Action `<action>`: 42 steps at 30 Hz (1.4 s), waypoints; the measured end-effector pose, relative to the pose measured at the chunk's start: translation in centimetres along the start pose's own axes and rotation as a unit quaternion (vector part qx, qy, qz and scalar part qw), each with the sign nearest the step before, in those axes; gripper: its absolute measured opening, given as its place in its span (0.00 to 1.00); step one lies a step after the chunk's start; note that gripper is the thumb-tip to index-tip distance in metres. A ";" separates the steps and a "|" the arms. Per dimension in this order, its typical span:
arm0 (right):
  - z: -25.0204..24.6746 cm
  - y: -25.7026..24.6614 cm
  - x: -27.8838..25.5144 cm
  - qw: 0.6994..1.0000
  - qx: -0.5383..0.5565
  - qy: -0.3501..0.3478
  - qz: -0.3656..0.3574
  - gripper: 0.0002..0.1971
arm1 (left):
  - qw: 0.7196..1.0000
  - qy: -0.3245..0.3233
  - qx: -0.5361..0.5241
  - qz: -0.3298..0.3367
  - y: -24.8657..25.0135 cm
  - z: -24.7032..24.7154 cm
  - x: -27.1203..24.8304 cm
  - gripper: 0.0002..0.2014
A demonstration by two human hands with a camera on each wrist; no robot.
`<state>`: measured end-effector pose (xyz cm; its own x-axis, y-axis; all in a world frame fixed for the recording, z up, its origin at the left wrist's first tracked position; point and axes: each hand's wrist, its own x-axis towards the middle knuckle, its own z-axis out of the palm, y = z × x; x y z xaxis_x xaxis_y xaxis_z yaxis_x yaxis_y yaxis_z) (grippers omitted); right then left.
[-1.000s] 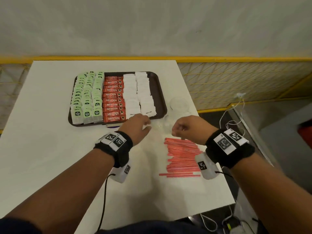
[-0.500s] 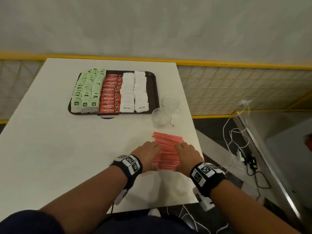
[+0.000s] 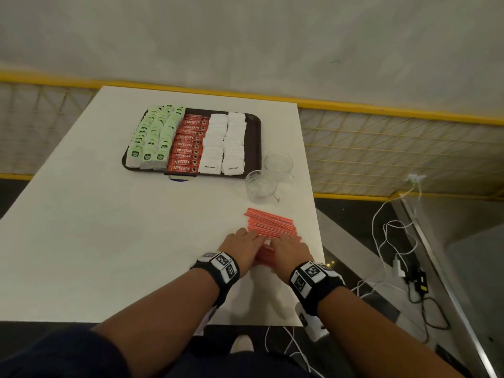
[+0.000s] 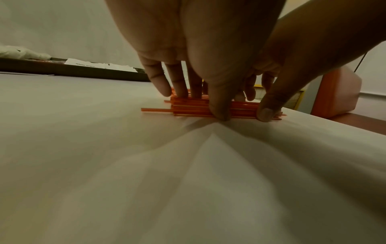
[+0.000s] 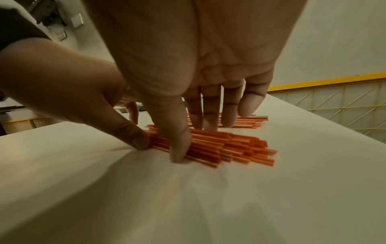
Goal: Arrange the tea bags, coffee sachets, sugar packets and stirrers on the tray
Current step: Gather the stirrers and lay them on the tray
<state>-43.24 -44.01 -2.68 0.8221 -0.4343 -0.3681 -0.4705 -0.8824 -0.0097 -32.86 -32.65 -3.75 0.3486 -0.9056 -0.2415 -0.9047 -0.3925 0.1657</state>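
Since before: our hands closed in on stirrers (image 3: 272,226) | left hand (image 3: 241,248), right hand (image 3: 290,249): fingers pinching the pile | tray (image 3: 255,137) well apart

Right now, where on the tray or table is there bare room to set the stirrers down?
On the tray, only a narrow dark strip right of the sugar packets is bare; tea bags and coffee sachets fill the rest. The white table lies bare left of the stirrers. Two glass cups crowd the tray's right corner.
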 end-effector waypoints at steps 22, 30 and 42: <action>-0.4 -1.4 -0.1 0.996 0.015 -0.084 0.012 0.11 | 0.991 -0.061 0.116 0.006 2.4 -0.3 -1.1 0.14; 0.3 -1.6 -0.5 0.996 0.056 -0.068 0.029 0.13 | 0.992 -0.062 0.109 0.006 2.3 -0.2 -1.0 0.16; 0.8 -1.6 -0.3 0.994 0.095 -0.062 0.001 0.10 | 0.990 -0.057 0.117 0.044 1.9 -0.1 -1.1 0.14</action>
<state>-42.97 -42.36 -3.32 0.7807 -0.3999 -0.4802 -0.5340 -0.8261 -0.1801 -34.92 -32.40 -3.12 0.2473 -0.9059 -0.3438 -0.9673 -0.2516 -0.0328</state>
